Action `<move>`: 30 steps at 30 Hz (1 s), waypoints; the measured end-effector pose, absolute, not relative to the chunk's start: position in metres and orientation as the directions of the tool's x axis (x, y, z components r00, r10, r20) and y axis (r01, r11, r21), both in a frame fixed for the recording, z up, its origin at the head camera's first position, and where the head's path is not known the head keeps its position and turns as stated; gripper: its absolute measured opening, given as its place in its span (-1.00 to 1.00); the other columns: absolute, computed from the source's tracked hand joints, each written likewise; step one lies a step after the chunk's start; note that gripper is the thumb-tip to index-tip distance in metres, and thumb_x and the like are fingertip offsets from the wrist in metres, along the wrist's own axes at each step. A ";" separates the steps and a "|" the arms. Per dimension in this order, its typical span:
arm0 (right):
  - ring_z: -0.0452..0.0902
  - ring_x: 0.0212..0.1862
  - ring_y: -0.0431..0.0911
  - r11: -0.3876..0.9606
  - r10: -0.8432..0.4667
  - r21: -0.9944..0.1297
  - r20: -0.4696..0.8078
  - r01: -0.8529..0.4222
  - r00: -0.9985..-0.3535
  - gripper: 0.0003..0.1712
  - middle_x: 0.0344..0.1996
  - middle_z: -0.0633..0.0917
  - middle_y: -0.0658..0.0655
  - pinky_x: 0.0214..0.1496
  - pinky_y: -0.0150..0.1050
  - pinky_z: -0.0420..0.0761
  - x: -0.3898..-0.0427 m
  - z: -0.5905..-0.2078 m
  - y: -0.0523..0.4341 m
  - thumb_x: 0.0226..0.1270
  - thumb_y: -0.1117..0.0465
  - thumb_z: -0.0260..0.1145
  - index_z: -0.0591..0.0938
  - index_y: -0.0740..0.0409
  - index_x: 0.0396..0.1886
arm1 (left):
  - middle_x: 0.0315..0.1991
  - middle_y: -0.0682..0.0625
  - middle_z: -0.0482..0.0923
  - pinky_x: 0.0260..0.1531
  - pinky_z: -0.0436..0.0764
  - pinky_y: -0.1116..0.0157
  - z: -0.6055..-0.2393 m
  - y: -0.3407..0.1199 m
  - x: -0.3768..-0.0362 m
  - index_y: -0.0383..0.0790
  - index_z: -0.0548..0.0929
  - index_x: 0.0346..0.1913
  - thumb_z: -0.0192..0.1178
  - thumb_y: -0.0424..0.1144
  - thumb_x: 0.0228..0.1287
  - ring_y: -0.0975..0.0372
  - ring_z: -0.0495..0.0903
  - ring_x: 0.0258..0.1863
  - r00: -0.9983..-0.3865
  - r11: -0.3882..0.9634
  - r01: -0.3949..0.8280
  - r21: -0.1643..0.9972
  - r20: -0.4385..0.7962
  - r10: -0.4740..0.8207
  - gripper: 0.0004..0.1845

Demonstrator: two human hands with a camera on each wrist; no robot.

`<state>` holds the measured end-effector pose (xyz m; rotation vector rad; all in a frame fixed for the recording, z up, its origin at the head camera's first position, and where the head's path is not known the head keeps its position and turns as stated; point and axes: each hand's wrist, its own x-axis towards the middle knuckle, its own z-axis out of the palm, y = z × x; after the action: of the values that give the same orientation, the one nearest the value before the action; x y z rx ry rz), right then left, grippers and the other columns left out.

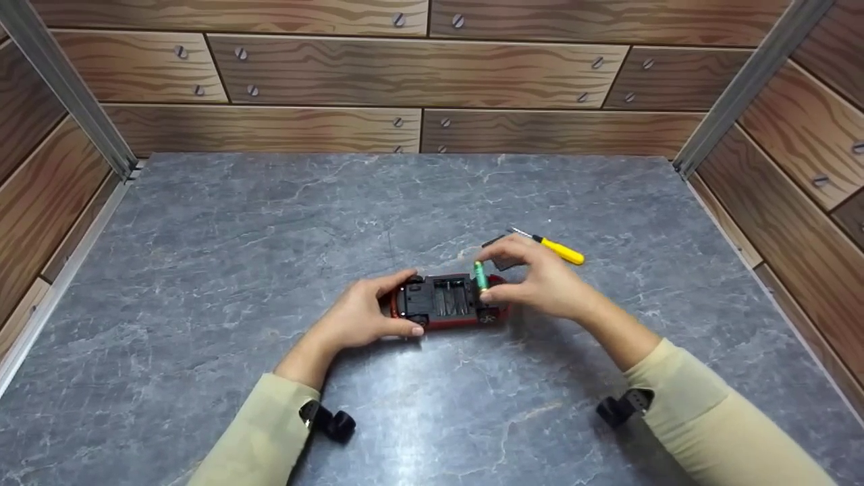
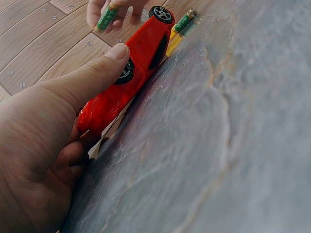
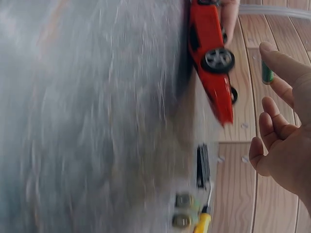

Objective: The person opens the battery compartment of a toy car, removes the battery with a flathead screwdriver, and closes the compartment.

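Note:
A red toy car (image 1: 449, 302) lies upside down on the grey table (image 1: 270, 270), its black battery bay facing up. My left hand (image 1: 364, 314) grips the car's left end, with the thumb (image 2: 97, 73) against its side by a wheel. My right hand (image 1: 530, 278) pinches a green battery (image 1: 480, 275) between thumb and forefinger, just above the car's right end. In the right wrist view the same battery (image 3: 267, 73) shows at the fingertips beside the car (image 3: 211, 53). In the left wrist view the held battery (image 2: 108, 15) hangs above the car (image 2: 131, 73).
A yellow-handled screwdriver (image 1: 559, 250) lies just behind my right hand. A black cover (image 3: 202, 166) and two loose batteries (image 3: 182, 211) lie beside it. Wood-patterned walls (image 1: 418, 74) close in the table on three sides.

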<state>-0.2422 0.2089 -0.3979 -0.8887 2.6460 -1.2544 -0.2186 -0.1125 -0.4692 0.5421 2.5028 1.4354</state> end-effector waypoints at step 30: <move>0.61 0.05 0.04 0.680 -0.393 -0.645 0.080 -0.348 -0.916 -0.45 0.08 0.73 0.15 0.09 0.00 0.60 -0.249 -0.413 0.320 0.22 0.20 0.66 0.72 0.14 0.20 | 0.42 -0.08 0.56 0.44 0.42 0.02 -0.469 -0.113 -0.218 0.04 0.41 0.61 0.72 0.04 -0.07 0.13 0.64 0.17 -0.908 0.457 0.228 0.860 0.019 0.418 0.11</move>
<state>-0.2490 0.3196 -0.4127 -0.6222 2.8200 -1.0619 -0.2184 -0.1134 -0.4692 0.5644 2.5094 1.4351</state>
